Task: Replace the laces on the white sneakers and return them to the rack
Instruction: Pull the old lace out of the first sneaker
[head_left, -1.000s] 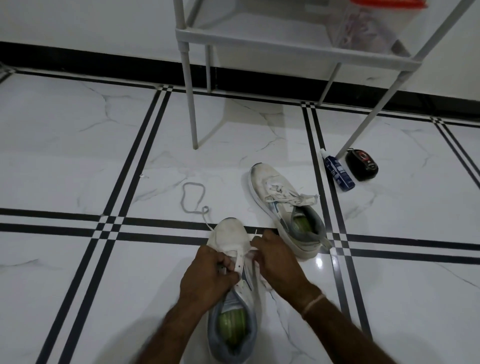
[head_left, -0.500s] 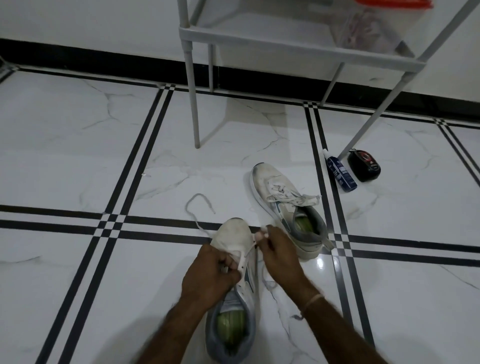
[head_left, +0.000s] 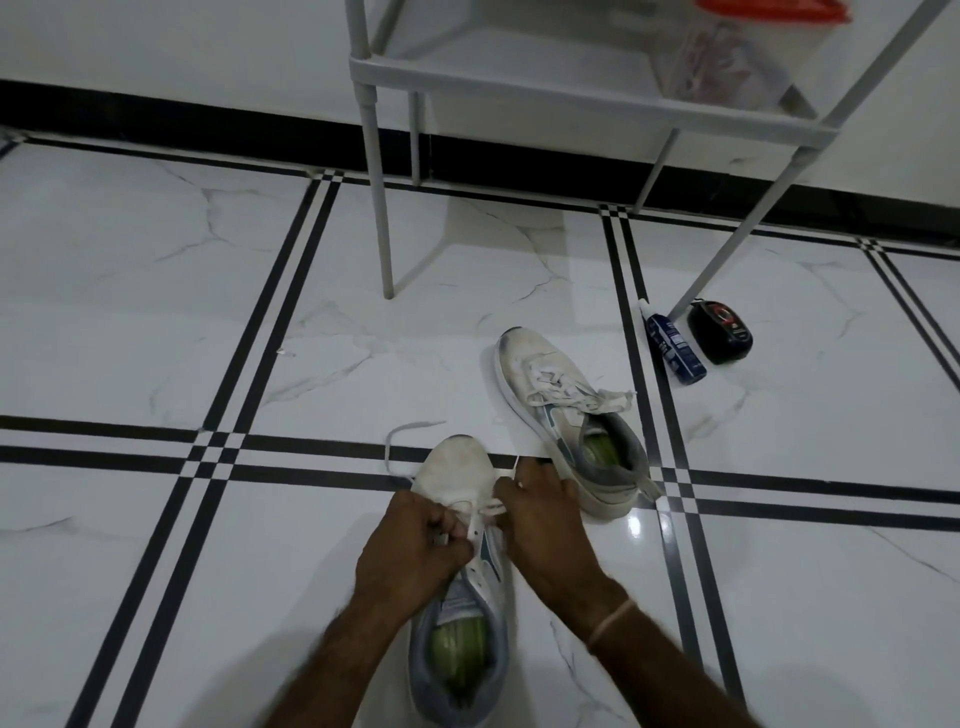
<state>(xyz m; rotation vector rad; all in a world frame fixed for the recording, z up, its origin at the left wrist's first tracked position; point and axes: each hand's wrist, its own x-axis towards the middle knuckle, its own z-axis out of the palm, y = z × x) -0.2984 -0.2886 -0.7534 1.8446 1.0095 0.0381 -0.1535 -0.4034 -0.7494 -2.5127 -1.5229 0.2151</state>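
Note:
A white sneaker (head_left: 460, 470) with a green insole lies on the floor just in front of me, toe pointing away. My left hand (head_left: 410, 551) grips its left side at the eyelets, pinching the white lace (head_left: 397, 439). My right hand (head_left: 540, 514) holds the other lace end at the sneaker's right side. The free lace loops out past the toe to the left. A second white sneaker (head_left: 561, 410), laced and loosely tied, lies to the right. The grey rack (head_left: 571, 88) stands beyond it.
A blue spray bottle (head_left: 672, 345) and a black round object (head_left: 719, 332) lie by the rack's right front leg. A clear box with an orange lid (head_left: 743, 47) sits on the rack shelf. The floor is white marble tile with black stripes.
The loose lace loop left of the toe has been drawn in and is shorter. My right hand has shifted up along the sneaker's right side.

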